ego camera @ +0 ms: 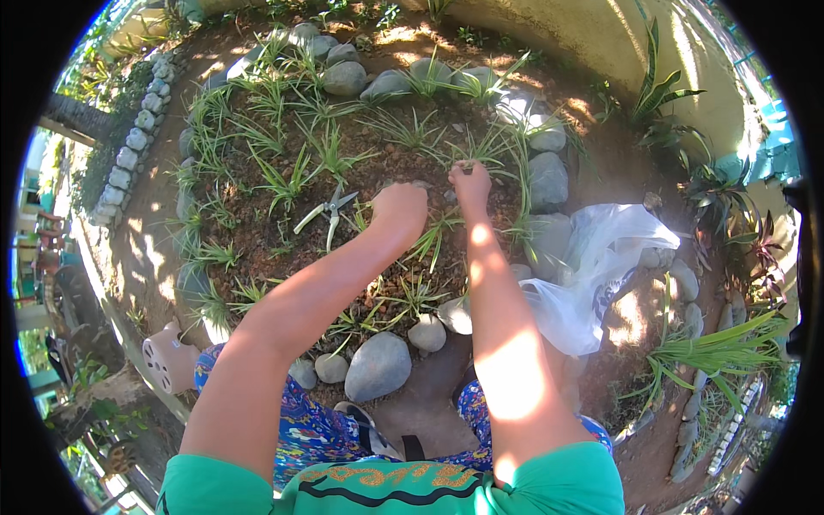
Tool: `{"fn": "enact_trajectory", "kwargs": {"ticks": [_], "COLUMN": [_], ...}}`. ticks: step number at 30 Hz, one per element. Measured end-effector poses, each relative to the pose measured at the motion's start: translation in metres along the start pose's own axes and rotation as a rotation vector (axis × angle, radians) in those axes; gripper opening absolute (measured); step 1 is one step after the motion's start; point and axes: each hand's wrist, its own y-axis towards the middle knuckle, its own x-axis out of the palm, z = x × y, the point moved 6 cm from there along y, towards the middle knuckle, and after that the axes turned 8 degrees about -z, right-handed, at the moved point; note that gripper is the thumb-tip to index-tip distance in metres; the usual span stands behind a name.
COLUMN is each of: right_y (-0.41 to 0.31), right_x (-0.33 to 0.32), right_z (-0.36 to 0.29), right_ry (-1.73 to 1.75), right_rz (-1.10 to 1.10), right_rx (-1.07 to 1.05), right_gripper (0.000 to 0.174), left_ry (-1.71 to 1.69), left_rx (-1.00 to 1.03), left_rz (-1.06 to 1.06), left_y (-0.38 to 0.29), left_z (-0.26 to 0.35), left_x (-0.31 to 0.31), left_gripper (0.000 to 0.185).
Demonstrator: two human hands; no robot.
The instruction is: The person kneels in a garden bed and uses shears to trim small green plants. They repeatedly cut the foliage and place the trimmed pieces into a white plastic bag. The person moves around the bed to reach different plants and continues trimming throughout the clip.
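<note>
My left hand (400, 209) is low over the soil in the middle of a stone-ringed planting bed (380, 174). Its fingers point down and away, so whatever they touch is hidden. To the right, my right hand (472, 183) has curled fingers at the base of a spider plant (484, 151); whether it pinches a leaf or weed is too small to tell. Pruning shears (332, 207) with pale handles lie on the soil left of my left hand, blades apart. Another small spider plant (438, 238) grows just below, between my forearms.
Rounded stones edge the bed, with a large grey one (378, 365) near my feet. A white plastic bag (595, 270) rests at the right edge. An overturned plastic pot (168, 358) is at left. A wall (566, 38) runs behind the bed.
</note>
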Motion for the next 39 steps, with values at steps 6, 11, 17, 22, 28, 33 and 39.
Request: {"fn": "enact_trajectory", "kwargs": {"ticks": [6,11,17,22,28,33,39], "right_y": [-0.001,-0.006,0.005,0.006,0.001,-0.005,0.009], "right_x": [0.001,0.009,-0.001,-0.017,0.005,0.009,0.019], "right_z": [0.012,0.024,0.034,0.044,0.028,0.014,0.026], "right_ry": [0.231,0.315,0.124,0.038,-0.076,-0.278,-0.444], "right_rz": [0.084,0.074,0.111,0.176,0.135,0.134,0.133], "right_rx": [0.031,0.087,0.081,0.113,0.103,0.125,0.059], "right_gripper": [0.01,0.012,0.012,0.012,0.013,0.017,0.015], "left_ry": [-0.417,-0.695,-0.239,0.025,-0.072,-0.437,-0.636], "left_rx": [-0.128,-0.138,0.094,0.039,-0.071,-0.147,-0.103], "left_rz": [-0.055,-0.127,-0.034,-0.041,-0.005,-0.022,-0.089], "left_y": [-0.014,0.009,0.01,-0.017,0.01,-0.002,0.029], "left_z": [-0.046,-0.09,-0.084,-0.024,-0.03,-0.063,-0.095], "left_x": [0.04,0.043,-0.036,-0.092,0.03,0.047,0.049], "left_gripper": [0.04,0.044,0.039,0.03,0.029,0.038,0.046]}}
